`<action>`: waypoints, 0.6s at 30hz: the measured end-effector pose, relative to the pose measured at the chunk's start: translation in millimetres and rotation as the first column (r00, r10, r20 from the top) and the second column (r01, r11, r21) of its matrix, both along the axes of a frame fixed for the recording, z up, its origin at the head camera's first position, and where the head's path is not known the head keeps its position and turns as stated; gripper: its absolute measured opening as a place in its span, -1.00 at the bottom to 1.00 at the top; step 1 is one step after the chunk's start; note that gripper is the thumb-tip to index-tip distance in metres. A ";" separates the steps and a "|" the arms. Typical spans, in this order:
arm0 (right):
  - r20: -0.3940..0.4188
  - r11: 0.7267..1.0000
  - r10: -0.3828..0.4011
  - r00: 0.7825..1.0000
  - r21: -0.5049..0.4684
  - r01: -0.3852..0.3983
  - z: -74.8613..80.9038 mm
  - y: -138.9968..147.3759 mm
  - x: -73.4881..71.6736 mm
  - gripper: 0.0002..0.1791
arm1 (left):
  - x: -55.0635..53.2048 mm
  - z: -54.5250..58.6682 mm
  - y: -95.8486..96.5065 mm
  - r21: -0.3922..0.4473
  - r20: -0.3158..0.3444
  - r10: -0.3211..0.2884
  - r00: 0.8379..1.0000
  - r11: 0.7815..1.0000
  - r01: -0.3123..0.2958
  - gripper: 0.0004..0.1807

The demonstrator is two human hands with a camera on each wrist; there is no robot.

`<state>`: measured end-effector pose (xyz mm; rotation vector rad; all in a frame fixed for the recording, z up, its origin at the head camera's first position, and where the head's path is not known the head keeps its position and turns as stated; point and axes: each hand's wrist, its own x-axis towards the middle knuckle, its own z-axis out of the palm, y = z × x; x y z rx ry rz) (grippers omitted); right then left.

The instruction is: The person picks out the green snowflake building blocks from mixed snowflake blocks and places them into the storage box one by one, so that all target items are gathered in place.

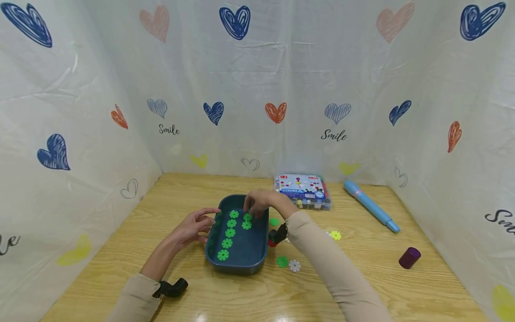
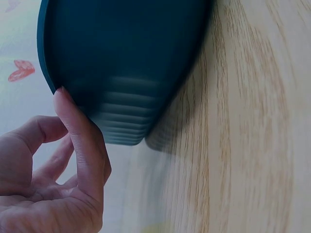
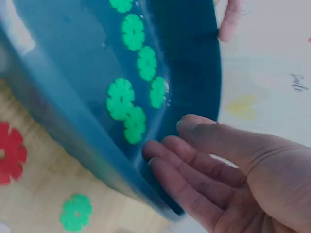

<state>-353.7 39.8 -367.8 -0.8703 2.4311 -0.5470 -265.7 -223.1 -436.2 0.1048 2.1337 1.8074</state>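
Note:
A dark blue rectangular tray (image 1: 249, 250) sits on the table, with green notched plastic discs (image 1: 230, 232) lying flat in two rows on its floor. The left row is longer; the right one has two discs (image 3: 134, 125) near the far end. My right hand (image 1: 259, 201) reaches over the far right rim into the tray, just beyond those two discs. In the right wrist view its thumb and fingers are apart, with nothing seen between them. My left hand (image 1: 194, 229) is at the tray's left side, and a fingertip (image 2: 62, 97) touches the rim.
Right of the tray lie loose discs: green (image 1: 282, 261), white (image 1: 294, 265), red (image 3: 9, 154) and yellow (image 1: 335, 235). A clear boxed kit (image 1: 303, 192) stands at the back. Further right are a light blue tube (image 1: 370, 205) and a dark purple cylinder (image 1: 409, 258).

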 end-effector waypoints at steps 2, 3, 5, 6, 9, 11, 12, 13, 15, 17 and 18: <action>-0.020 0.999 0.006 1.000 -0.035 -0.006 5.1 6.2 0.7 -0.76 | -0.7 -0.2 0.1 0.001 0.000 -0.001 1.000 1.000 0.001 -0.48; -0.031 0.999 0.006 0.999 -0.053 -0.007 7.6 10.1 1.4 -0.77 | -0.9 -0.1 0.2 0.002 0.002 0.002 1.000 1.000 -0.002 -0.48; -0.037 0.996 0.004 0.999 -0.092 -0.008 10.9 18.9 3.9 -0.76 | -1.0 -1.0 0.2 0.003 0.001 0.003 1.000 1.000 -0.003 -0.49; -0.047 0.995 0.006 0.999 -0.102 -0.010 12.6 23.7 5.3 -0.76 | -0.9 -1.2 0.2 0.003 -0.002 0.001 1.000 1.000 -0.001 -0.49; -0.075 0.990 0.006 0.997 -0.139 -0.017 16.1 39.0 10.7 -0.74 | -0.9 -1.8 0.1 0.003 -0.008 0.004 1.000 1.000 -0.004 -0.50; -0.100 0.988 0.018 0.995 -0.153 -0.033 16.8 49.5 14.2 -0.74 | -1.0 -2.2 -0.2 0.001 -0.015 -0.001 1.000 1.000 0.001 -0.49; -0.115 0.987 0.024 0.993 -0.154 -0.041 16.6 55.0 16.2 -0.74 | -0.8 -2.1 -0.2 0.000 -0.016 -0.002 1.000 1.000 0.002 -0.49; -0.127 0.987 0.029 0.991 -0.156 -0.049 16.0 60.5 18.3 -0.75 | -0.7 -2.1 -0.2 0.001 -0.015 -0.002 1.000 1.000 0.002 -0.48; -0.145 0.985 0.040 0.989 -0.160 -0.063 13.2 71.8 22.1 -0.76 | -0.7 -2.2 -0.2 0.002 -0.016 -0.008 1.000 1.000 0.008 -0.47; -0.154 0.984 0.043 0.987 -0.164 -0.068 10.0 82.9 25.8 -0.76 | -0.7 -2.1 0.2 0.007 -0.014 -0.007 1.000 1.000 0.007 -0.47; -0.156 0.984 0.042 0.987 -0.166 -0.068 8.2 88.6 27.5 -0.75 | -0.8 -2.1 0.5 0.010 -0.014 -0.006 1.000 1.000 0.006 -0.47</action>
